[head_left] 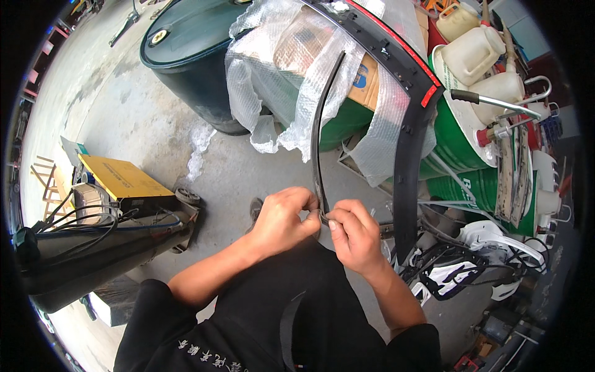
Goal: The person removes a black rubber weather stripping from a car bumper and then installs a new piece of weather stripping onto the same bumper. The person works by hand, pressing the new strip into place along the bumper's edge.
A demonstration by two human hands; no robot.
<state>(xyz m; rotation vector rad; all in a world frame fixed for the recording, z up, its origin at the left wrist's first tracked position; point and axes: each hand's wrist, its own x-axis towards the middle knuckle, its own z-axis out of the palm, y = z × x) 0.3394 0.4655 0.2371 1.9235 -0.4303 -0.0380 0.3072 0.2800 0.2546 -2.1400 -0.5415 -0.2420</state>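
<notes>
A long, thin, black flexible strip (317, 133) curves up and away from my hands, its far end over the bubble wrap. My left hand (282, 217) pinches the near end of it between thumb and forefinger. Close beside, my right hand (354, 234) grips the same end with thumb and bent fingers. The tips of both hands almost meet, so the very end of the strip is mostly covered. To the right of the strip lies a wide, curved black plastic trim piece (406, 155), with red tape (409, 37) along its far edge.
Bubble wrap (279, 56) drapes over a cardboard box (365, 84) ahead. A dark drum (192, 68) stands at far left, green drums (455, 136) at right with plastic jugs (474, 56). A yellow-topped machine (124, 177) with cables and a gas cylinder (99, 266) are at left.
</notes>
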